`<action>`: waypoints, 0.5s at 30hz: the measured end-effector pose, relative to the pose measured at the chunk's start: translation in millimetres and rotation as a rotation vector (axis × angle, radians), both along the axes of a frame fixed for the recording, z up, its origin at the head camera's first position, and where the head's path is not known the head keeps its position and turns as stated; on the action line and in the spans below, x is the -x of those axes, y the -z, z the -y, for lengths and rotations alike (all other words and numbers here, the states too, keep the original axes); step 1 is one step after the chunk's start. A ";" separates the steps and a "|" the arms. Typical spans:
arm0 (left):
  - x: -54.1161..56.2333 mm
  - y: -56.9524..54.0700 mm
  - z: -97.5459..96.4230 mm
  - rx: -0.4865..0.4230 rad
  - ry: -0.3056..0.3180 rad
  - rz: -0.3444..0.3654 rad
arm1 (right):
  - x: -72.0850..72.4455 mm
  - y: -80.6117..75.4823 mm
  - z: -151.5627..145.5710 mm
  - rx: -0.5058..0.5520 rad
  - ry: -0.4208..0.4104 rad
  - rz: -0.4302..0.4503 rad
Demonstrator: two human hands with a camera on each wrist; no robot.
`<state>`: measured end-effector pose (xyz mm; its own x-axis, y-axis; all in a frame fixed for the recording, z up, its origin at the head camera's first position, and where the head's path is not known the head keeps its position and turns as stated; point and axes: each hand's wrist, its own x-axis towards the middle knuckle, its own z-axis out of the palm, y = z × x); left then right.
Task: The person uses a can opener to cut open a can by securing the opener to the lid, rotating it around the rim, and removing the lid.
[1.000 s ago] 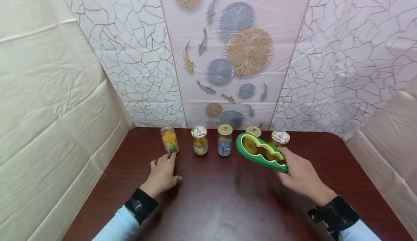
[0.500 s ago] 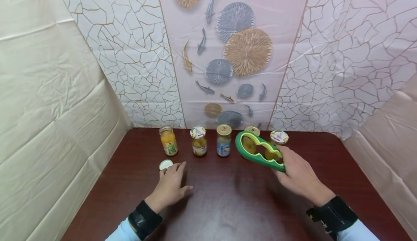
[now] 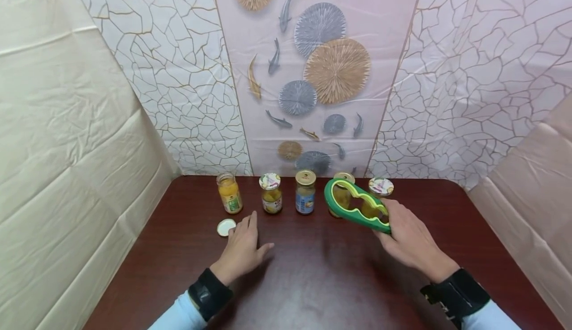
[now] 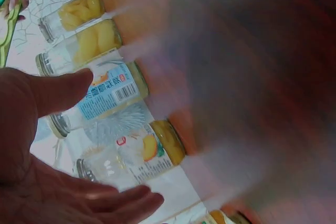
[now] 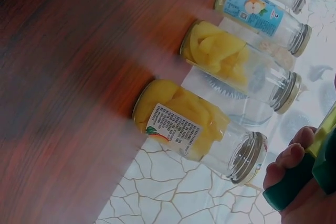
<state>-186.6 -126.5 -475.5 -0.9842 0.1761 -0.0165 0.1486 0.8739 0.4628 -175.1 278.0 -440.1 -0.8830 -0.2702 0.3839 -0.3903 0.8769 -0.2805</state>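
My left hand (image 3: 241, 250) hovers over the table, fingers extended and thumb spread, holding nothing. Just beyond its fingertips a round lid (image 3: 226, 228) lies with its white inside up. Behind that lid stands a lidless glass jar of orange fruit (image 3: 231, 198). My right hand (image 3: 408, 240) grips a green jar opener (image 3: 357, 217) with a yellow-green wavy inner edge. The opener is held in the air and, from the head view, partly covers a gold-lidded jar (image 3: 344, 176) and a jar with a patterned lid (image 3: 381, 186).
Between these stand a fruit jar with a patterned lid (image 3: 271, 198) and a blue-labelled jar (image 3: 305, 201) with a gold lid. All the jars form a row near the back edge of the dark red table (image 3: 308, 280). A patterned cloth wall (image 3: 201, 121) rises behind.
My left hand has drawn back from the lidless jar and moved right and nearer, leaving the lid uncovered on the table. My right hand and the jar opener have hardly moved.
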 end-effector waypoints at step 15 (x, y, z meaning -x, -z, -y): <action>92.2 22.4 -24.7 -0.603 -0.217 0.156 | -3.5 -3.8 5.3 -0.012 0.010 -0.092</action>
<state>-278.8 -101.7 -497.9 -0.9924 -0.0033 -0.1228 -0.1108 0.4568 0.8826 -171.6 272.7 -436.3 -0.8466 -0.2667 0.4606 -0.4053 0.8840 -0.2331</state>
